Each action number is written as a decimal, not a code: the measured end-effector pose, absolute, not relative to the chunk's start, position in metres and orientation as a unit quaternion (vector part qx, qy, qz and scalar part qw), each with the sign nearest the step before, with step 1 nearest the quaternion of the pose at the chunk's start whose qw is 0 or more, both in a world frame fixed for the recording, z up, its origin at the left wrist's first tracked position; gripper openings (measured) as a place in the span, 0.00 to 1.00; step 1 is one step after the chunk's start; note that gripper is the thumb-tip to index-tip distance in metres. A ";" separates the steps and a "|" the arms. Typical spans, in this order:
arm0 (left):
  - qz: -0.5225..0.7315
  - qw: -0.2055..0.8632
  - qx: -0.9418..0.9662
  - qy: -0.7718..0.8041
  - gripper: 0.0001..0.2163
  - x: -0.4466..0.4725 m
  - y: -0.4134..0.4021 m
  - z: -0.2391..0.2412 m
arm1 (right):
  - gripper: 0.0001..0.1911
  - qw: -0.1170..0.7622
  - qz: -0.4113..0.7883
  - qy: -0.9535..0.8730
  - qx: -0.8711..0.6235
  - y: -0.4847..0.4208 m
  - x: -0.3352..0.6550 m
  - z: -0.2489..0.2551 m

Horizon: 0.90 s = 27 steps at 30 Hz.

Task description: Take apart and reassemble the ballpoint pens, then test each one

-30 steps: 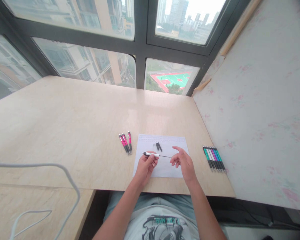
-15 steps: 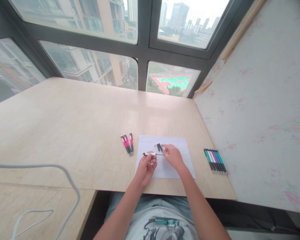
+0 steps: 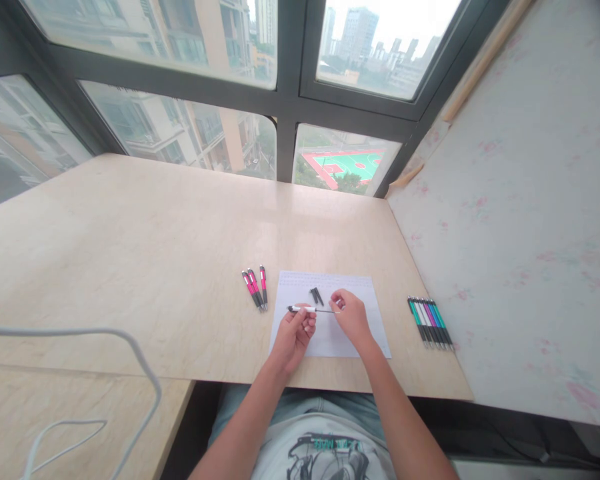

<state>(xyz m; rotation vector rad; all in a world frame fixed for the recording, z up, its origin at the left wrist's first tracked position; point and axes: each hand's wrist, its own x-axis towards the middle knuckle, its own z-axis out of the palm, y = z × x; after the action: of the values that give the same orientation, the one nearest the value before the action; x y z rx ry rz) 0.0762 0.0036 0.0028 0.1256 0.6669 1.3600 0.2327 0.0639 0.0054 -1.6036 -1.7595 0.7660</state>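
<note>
The left hand (image 3: 295, 337) grasps a white pen (image 3: 308, 309) above the sheet (image 3: 325, 341), thumb on the barrel, its dark clip end pointing left. A thin refill (image 3: 324, 311) sticks out of the other end — bare, aimed at the right hand (image 3: 351, 317). That hand has its fingers curled and drawn together beside the refill's tip; whether they grip anything, I cannot tell. Just beyond the pen, small black parts (image 3: 317, 297) lie together on the sheet. Three pink pens (image 3: 253, 288) lie left of it on the worktop (image 3: 180, 253), and a row of coloured pens (image 3: 430, 323) — green, white, purple, blue — lies to the right, near the wall (image 3: 520, 267).
</note>
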 end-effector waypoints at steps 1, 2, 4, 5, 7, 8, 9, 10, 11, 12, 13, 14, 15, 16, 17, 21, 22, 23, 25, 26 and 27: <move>0.616 0.723 0.060 0.307 0.13 0.076 0.003 0.003 | 0.05 0.350 0.329 -0.635 -0.604 0.060 0.235 0.007; 0.616 0.721 0.062 0.311 0.13 0.077 0.003 0.004 | 0.08 0.386 0.370 -0.598 -0.598 0.056 0.239 0.009; 0.614 0.719 0.068 0.319 0.13 0.077 0.002 0.004 | 0.15 0.441 0.450 -0.522 -0.575 0.046 0.247 0.015; 0.614 0.717 0.071 0.322 0.13 0.077 0.002 0.004 | 0.16 0.457 0.468 -0.494 -0.572 0.040 0.251 0.018; 0.615 0.712 0.079 0.328 0.13 0.077 0.002 0.003 | 0.16 0.474 0.488 -0.464 -0.567 0.030 0.259 0.025; 0.617 0.710 0.084 0.329 0.13 0.077 0.002 0.003 | 0.16 0.476 0.492 -0.457 -0.567 0.025 0.261 0.029; 0.618 0.708 0.090 0.329 0.13 0.077 0.002 0.002 | 0.16 0.475 0.494 -0.455 -0.568 0.022 0.263 0.033; 0.620 0.706 0.095 0.329 0.12 0.077 0.002 0.002 | 0.15 0.473 0.494 -0.456 -0.569 0.019 0.264 0.036; 0.621 0.704 0.101 0.329 0.12 0.077 0.002 0.002 | 0.15 0.471 0.491 -0.460 -0.571 0.017 0.265 0.039; 0.622 0.703 0.106 0.329 0.12 0.077 0.002 0.002 | 0.14 0.469 0.486 -0.466 -0.572 0.015 0.264 0.042; 0.622 0.702 0.111 0.329 0.12 0.077 0.002 0.001 | 0.14 0.468 0.479 -0.473 -0.573 0.014 0.263 0.044; 0.621 0.701 0.115 0.330 0.12 0.078 0.002 0.001 | 0.13 0.467 0.471 -0.481 -0.573 0.014 0.261 0.045; 0.621 0.700 0.118 0.332 0.12 0.078 0.002 0.001 | 0.13 0.464 0.465 -0.490 -0.573 0.014 0.260 0.045; 0.620 0.699 0.121 0.334 0.11 0.078 0.002 0.001 | 0.13 0.459 0.461 -0.499 -0.573 0.014 0.258 0.045; 0.619 0.699 0.124 0.336 0.11 0.078 0.002 0.001 | 0.12 0.453 0.457 -0.507 -0.573 0.015 0.256 0.045; 0.610 0.699 0.137 0.347 0.11 0.080 0.001 0.002 | 0.12 0.429 0.438 -0.538 -0.578 0.015 0.250 0.042; 0.609 0.699 0.140 0.349 0.11 0.080 0.001 0.002 | 0.12 0.426 0.433 -0.544 -0.579 0.015 0.249 0.041; 0.609 0.698 0.141 0.350 0.11 0.080 0.001 0.003 | 0.12 0.423 0.430 -0.549 -0.579 0.015 0.248 0.040; 0.610 0.697 0.143 0.349 0.11 0.080 0.001 0.003 | 0.12 0.420 0.425 -0.554 -0.580 0.015 0.246 0.040; 0.610 0.697 0.146 0.348 0.11 0.080 0.001 0.003 | 0.12 0.420 0.424 -0.554 -0.581 0.015 0.246 0.039; 0.608 0.698 0.149 0.347 0.11 0.080 0.001 0.003 | 0.12 0.418 0.422 -0.555 -0.582 0.015 0.245 0.039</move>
<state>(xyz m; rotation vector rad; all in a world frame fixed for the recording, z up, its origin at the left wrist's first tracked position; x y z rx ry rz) 0.0800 0.0014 0.0031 0.3331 0.7743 1.3554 0.2448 0.0152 0.0391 -1.4587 -1.3928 1.0596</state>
